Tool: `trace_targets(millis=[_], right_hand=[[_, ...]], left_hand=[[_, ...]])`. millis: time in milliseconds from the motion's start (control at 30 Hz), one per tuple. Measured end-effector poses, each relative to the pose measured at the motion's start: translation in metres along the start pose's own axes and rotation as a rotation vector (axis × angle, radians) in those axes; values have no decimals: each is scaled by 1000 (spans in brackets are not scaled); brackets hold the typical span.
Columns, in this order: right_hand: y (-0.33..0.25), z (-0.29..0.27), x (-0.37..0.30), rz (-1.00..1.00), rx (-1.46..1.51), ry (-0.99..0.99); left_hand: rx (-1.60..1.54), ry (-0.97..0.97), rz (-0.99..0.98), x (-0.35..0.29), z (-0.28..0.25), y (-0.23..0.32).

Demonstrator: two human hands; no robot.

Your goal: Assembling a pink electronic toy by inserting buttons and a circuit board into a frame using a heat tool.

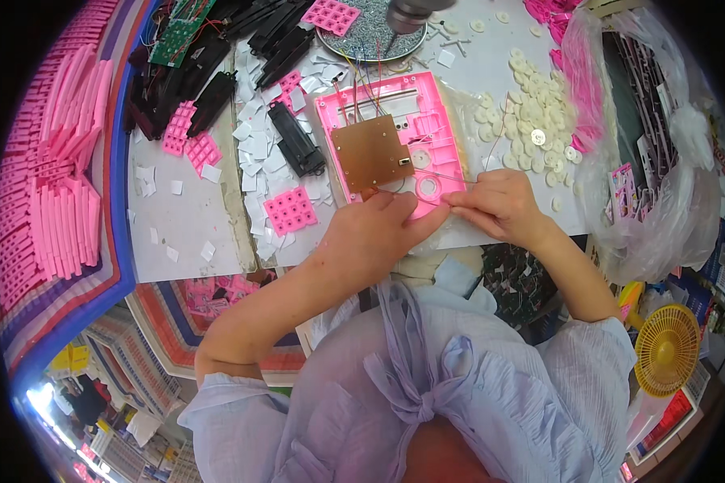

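A pink plastic housing (439,97) lies open on the worktable before me, with a brown circuit board (368,149) over its left part. Several thin coloured wires rise from the far side. My left hand (379,225) is at the near edge, its curled fingers on the board's lower edge and a finger stretched to the right. Closed in a pinch, my right hand (499,205) is just right of a pink ring (428,188) in the housing. A thin dark wire loops by the ring to its fingertips. Another thin straight strand passes from the board to this hand.
White round discs (532,105) are heaped on the right, beside a clear plastic bag (620,233). Pink button pads (290,211), white paper squares (254,157) and black plastic parts (294,138) lie left. Above the housing, a dark tool (407,16) overhangs a round speckled plate (362,47).
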State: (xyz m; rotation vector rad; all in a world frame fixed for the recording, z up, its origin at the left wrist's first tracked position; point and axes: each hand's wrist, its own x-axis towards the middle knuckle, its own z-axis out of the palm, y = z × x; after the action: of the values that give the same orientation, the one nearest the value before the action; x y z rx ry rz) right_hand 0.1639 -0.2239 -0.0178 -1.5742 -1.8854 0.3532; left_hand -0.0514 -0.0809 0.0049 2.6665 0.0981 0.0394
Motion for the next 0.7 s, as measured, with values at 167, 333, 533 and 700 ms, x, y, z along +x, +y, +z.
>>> trace_targets(millis=[167,333,533,700], right_hand=[[-20,3,-12,-15,-297,30],[-39,-1,-24,117,-389,-191],[-22,-39,91,331,-13,-102],[-2,4,154,443,-420,-169]], left_hand=[[85,-16,80,2,-1,-3],[91,9,155,4,1,-2],[180,0,154,3,-1,-1],[147,29,172,4,1,-3]])
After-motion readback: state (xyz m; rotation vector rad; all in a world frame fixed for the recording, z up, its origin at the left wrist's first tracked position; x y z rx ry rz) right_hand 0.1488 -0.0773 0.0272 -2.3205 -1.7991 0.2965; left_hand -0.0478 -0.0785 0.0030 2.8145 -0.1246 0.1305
